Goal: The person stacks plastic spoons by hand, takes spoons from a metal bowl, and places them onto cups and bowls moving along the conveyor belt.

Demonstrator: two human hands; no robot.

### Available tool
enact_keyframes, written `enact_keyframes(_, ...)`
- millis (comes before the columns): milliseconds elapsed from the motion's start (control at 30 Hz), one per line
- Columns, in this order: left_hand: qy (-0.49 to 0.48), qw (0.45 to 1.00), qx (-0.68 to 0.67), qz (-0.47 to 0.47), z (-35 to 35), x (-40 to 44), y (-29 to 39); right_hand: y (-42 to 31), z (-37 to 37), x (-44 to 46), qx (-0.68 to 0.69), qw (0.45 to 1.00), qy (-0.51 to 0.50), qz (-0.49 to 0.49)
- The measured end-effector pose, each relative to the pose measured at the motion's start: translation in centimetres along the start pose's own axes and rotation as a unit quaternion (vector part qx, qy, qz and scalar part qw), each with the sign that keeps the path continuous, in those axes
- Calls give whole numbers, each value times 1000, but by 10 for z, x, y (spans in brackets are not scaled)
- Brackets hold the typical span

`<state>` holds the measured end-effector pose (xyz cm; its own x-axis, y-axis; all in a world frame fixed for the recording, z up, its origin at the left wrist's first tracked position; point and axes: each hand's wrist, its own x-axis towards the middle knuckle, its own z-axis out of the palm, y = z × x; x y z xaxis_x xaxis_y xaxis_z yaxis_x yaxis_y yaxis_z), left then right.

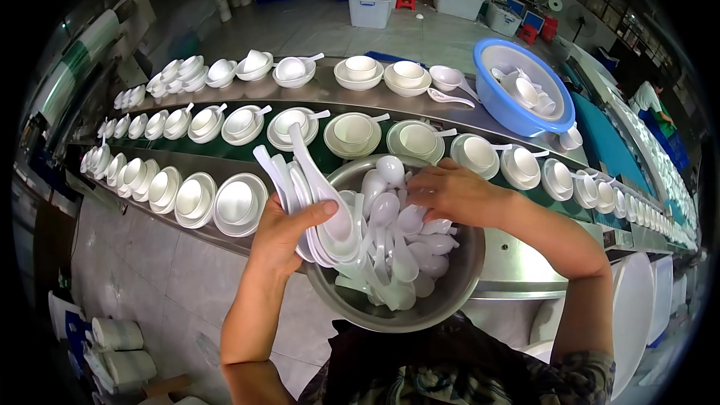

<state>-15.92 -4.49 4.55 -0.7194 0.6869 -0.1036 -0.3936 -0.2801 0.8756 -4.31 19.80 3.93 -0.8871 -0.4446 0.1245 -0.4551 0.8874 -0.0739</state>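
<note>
A stack of white soup spoons is gripped in my left hand, its thumb across the front spoon and the handles pointing up and away. Below and beside it, a round metal bowl in front of my body holds a loose pile of more white spoons. My right hand reaches over the bowl's far right rim. Its fingers are bent closed around a spoon in the pile, with the fingertips partly hidden.
Beyond the bowl, a green conveyor belt carries white bowl sets, many with spoons. More stacked bowls line the metal ledge behind. A blue basin of tableware stands right. A co-worker is at far right.
</note>
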Motion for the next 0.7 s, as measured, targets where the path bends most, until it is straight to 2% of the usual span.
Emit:
enact_keyframes(67,3,1000,5,0,1,1,1,-3,-2,4,-12,1000,-12,-12)
enact_keyframes(133,2,1000,4,-9,4,3,0,-9,-4,7,-50,995,-87,7)
enact_keyframes(267,-3,1000,15,0,4,4,1,-18,-22,8,-80,995,-64,-20)
enact_keyframes(367,2,1000,16,-12,2,4,5,-34,-25,13,-57,993,-77,-64)
enact_keyframes(433,12,1000,9,-13,2,4,3,-42,-7,16,-33,984,-83,-152)
enact_keyframes(600,33,999,17,4,-3,-3,4,-39,6,16,-6,978,-120,-170)
enact_keyframes(700,23,999,-6,-23,-7,-6,7,-39,13,10,35,976,-123,-178)
